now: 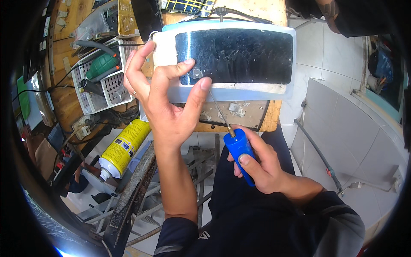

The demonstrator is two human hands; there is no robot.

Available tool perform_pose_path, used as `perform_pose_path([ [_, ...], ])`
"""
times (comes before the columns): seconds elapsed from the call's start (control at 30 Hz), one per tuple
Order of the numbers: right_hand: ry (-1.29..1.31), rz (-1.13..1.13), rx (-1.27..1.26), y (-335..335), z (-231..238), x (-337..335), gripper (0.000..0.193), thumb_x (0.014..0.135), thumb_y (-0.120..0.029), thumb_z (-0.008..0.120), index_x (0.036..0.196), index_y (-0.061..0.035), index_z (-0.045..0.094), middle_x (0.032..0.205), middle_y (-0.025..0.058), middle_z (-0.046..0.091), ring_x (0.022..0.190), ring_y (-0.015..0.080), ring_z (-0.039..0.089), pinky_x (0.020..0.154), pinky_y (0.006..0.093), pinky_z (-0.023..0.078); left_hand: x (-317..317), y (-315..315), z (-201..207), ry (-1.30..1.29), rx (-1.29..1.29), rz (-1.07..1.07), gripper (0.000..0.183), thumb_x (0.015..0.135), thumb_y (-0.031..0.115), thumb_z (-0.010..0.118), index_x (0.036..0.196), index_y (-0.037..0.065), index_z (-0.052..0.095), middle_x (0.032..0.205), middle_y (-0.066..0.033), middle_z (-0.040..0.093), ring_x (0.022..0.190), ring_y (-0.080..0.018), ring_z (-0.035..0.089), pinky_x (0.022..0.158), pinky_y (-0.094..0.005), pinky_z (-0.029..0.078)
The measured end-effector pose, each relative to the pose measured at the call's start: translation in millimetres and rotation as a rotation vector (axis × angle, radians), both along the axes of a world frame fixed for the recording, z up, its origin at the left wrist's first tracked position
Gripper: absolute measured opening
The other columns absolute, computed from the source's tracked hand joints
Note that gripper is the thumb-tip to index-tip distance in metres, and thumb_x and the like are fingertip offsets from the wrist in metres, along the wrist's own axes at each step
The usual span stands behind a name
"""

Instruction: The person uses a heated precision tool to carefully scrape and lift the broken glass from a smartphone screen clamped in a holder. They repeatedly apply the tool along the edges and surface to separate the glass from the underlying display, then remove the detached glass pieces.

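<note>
A dark glass panel (239,55), smudged and flecked with bits, lies on a pale, translucent-edged pad (286,89) at the table's near side. My left hand (169,94) is open over the panel's left end, with its index finger and thumb at the glass and the other fingers stretched toward the far left. My right hand (267,165) is wrapped around the blue handle of a thin metal rod tool (235,147). From a brass-coloured collar the rod slants up and left to the panel's near edge, close to my left thumb. Whether its tip touches the glass I cannot tell.
A white perforated basket (117,88) with a green bottle-like item (102,66) stands left. A yellow spray can (126,147) lies tilted below it. Whitish scraps (236,109) lie on a board (252,113) before the pad. Another person's arm (329,10) shows at top right.
</note>
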State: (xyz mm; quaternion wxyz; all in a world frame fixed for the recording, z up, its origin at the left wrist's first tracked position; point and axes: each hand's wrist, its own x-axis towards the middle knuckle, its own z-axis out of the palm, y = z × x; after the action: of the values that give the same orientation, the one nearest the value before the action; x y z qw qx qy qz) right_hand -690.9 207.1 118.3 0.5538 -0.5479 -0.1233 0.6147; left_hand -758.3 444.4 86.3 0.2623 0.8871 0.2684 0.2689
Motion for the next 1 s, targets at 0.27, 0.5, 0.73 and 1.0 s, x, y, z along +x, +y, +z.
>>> perform_pose_path([
  [0.27,0.008,0.049,-0.014,4.9,2.9,9.1,0.061,0.109,-0.023,0.052,0.161,0.0025,0.031,0.106,0.0142,0.066,0.076,0.0128,0.066,0.072,0.0288,0.056,2.6,7.4,4.5,0.033,-0.044,0.017,0.014,0.092,0.025,0.082,0.098,0.013,0.077,0.150,-0.0193,0.050,0.146,-0.0380,0.037,0.121,-0.0528,0.022],
  [0.5,0.102,0.057,0.052,15.5,-1.4,19.7,0.055,0.111,-0.019,0.053,0.159,0.0007,0.035,0.107,0.0130,0.064,0.073,0.0103,0.061,0.067,0.0267,0.053,-6.1,12.6,-4.1,-0.023,-0.167,-0.003,0.027,0.098,0.037,0.065,0.109,0.018,0.080,0.157,-0.0220,0.045,0.151,-0.0438,0.027,0.125,-0.0563,0.014],
  [0.73,0.157,0.062,0.002,17.5,0.8,24.0,0.061,0.110,-0.027,0.053,0.161,0.0004,0.033,0.107,0.0139,0.065,0.077,0.0136,0.065,0.072,0.0281,0.054,-12.6,8.1,-9.6,-0.086,-0.288,-0.034,0.042,0.089,0.044,0.062,0.115,0.017,0.080,0.163,-0.0254,0.035,0.154,-0.0456,0.020,0.125,-0.0584,0.010],
  [1.0,0.141,0.030,0.009,15.8,0.1,21.7,0.057,0.111,-0.023,0.055,0.160,0.0001,0.035,0.107,0.0141,0.065,0.074,0.0108,0.062,0.068,0.0270,0.053,-8.5,4.0,-13.7,-0.134,-0.280,-0.041,0.033,0.084,0.029,0.068,0.113,0.016,0.078,0.162,-0.0262,0.036,0.153,-0.0452,0.022,0.125,-0.0578,0.010],
])
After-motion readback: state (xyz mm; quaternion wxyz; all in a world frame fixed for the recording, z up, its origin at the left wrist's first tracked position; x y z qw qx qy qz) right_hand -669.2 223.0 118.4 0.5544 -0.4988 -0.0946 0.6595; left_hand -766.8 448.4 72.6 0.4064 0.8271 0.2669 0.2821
